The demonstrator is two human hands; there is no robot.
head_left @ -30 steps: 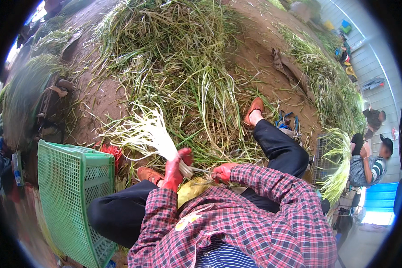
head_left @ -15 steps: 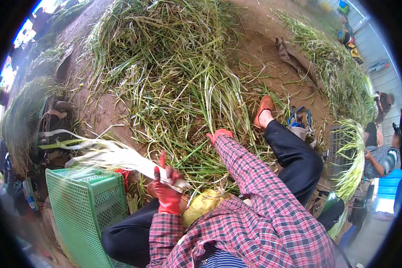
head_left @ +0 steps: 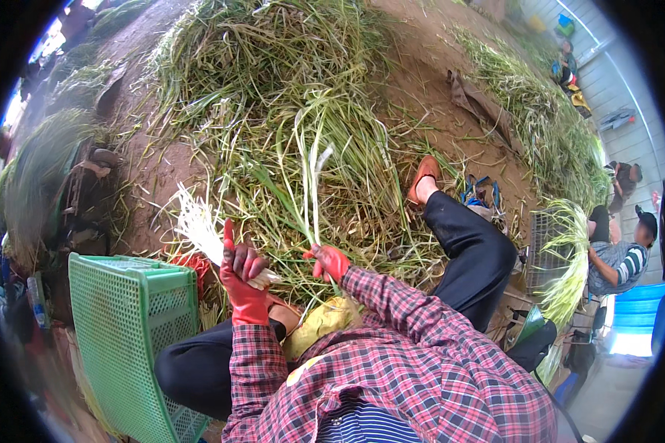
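My left hand (head_left: 244, 289), in a red glove, is closed round a bunch of white leafy stalks (head_left: 200, 227). The bunch slants up to the left, and my index finger points upward beside it. My right hand (head_left: 330, 263), also red-gloved, pinches a few long green stalks with white stems (head_left: 312, 177). These reach away from me over the big heap of green stalks and leaves (head_left: 273, 66). Both hands are close together in front of my body, above the loose greens. Which vegetable this is I cannot tell for certain.
A green perforated plastic crate (head_left: 111, 332) stands at my left knee. Something yellow (head_left: 321, 325) lies at my lap. To the right, a person (head_left: 624, 255) holds a pale green bunch (head_left: 565, 273) by a dark wire basket (head_left: 543, 247). More greens (head_left: 524, 118) line the right wall.
My right hand has drawn back from the heap toward my left hand, bringing a few stalks. The bunch in my left hand has swung from lying sideways to more upright.
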